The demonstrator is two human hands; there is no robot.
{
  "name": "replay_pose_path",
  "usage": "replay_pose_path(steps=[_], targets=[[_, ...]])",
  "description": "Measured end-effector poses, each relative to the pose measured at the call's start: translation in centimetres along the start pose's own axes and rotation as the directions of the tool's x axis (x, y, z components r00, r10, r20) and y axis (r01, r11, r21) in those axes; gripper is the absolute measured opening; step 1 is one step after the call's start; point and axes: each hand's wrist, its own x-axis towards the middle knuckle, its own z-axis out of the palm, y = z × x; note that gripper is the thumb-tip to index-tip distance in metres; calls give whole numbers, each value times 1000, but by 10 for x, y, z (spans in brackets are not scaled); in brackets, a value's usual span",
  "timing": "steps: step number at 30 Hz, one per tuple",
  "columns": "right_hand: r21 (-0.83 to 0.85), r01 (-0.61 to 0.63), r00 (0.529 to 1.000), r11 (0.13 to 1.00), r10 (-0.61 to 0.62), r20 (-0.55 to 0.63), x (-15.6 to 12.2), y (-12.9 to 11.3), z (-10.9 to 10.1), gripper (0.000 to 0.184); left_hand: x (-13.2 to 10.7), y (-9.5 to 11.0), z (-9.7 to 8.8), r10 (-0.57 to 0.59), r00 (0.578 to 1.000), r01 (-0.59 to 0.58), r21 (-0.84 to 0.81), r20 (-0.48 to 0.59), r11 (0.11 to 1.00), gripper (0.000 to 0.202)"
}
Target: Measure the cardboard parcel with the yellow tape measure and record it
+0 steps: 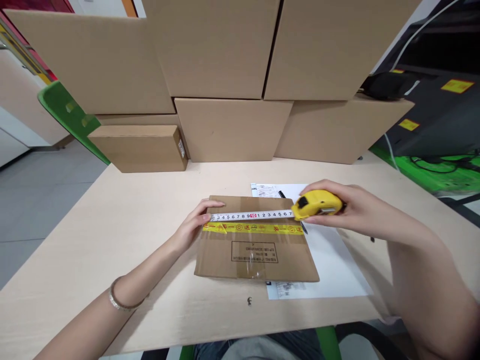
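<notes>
A flat brown cardboard box [221, 255] with yellow printed tape [240, 228] lies on the table before me. Across its upper part runs the white blade [240, 216] of a tape measure [318, 204], whose numbers face up. My right hand [343, 205] grips the yellow case at the box's right edge, thumb below and fingers above. At the left edge, my left hand [195, 225] pinches the blade's end against the box, thumb on the blade and a finger along the cardboard. Under the box's right side is a white paper sheet [337, 265], with a dark pen [282, 194] partly hidden.
Large cardboard boxes [225, 50] are stacked along the table's back. A smaller closed box [150, 150] stands at the back left. Dark equipment [442, 110] is at the far right, beside a green surface [435, 175] with cables. A small dark bit [249, 301] lies near the front edge.
</notes>
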Motion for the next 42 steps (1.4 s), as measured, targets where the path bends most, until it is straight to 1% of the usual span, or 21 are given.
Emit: replay_pose_path(steps=[2,5,8,10,11,13,14,16,17,18,20,21,23,25,27,30,33,36,39,40,42], targets=[[-15,73,996,997,-72,54,23,-24,12,33,0,-1,-2,2,1000,-2,27,18,1000,35],[-93,215,972,972,-205,112,63,-58,42,34,1,-7,-3,49,999,-49,45,12,998,41],[-129,343,935,930,-325,141,93,-83,70,29,2,-17,-3,95,995,-96,-47,-17,994,68],[-116,422,903,899,-406,138,103,-92,80,26,3,-22,-3,70,997,-71,-89,-18,993,81],[-107,453,889,885,-438,134,105,-94,82,25,3,-22,-5,63,998,-64,-62,-13,996,83],[-74,495,866,866,-484,122,102,-93,79,24,3,-15,-8,87,996,-87,48,9,995,79],[-43,510,856,859,-502,125,99,-91,75,26,2,-8,-9,103,994,-106,133,33,985,73],[44,534,833,845,-534,147,87,-83,64,34,-2,13,-9,104,991,-123,264,85,957,53],[91,542,819,835,-550,165,80,-78,57,38,-6,26,-6,89,990,-126,410,108,903,50],[136,549,804,825,-565,187,71,-73,52,41,-11,38,-1,97,988,-145,527,119,837,51],[183,544,784,819,-574,235,54,-65,44,42,-23,59,15,171,976,-218,680,137,700,54],[184,540,779,822,-570,260,45,-63,43,41,-30,67,25,218,963,-265,720,160,641,53],[152,543,772,826,-562,297,31,-60,43,39,-41,74,44,296,916,-394,749,272,533,55],[121,554,766,824,-561,315,24,-61,45,35,-47,74,59,278,878,-477,759,389,443,57],[103,564,765,819,-566,307,22,-63,46,28,-49,69,67,250,849,-528,763,465,372,54],[87,576,765,813,-573,293,25,-67,46,19,-46,63,70,244,822,-568,771,514,290,42],[120,587,734,801,-588,340,26,-72,48,22,-44,62,69,258,807,-584,783,531,213,30],[130,566,722,814,-566,399,25,-75,51,19,-44,61,69,276,788,-603,779,550,171,29],[135,550,730,824,-553,401,28,-73,50,20,-45,60,68,270,788,-605,776,553,176,28],[148,544,732,826,-553,397,32,-70,48,22,-45,60,67,256,787,-608,774,561,177,32],[182,514,739,838,-540,403,42,-64,43,27,-44,60,64,225,767,-638,754,601,158,46]])
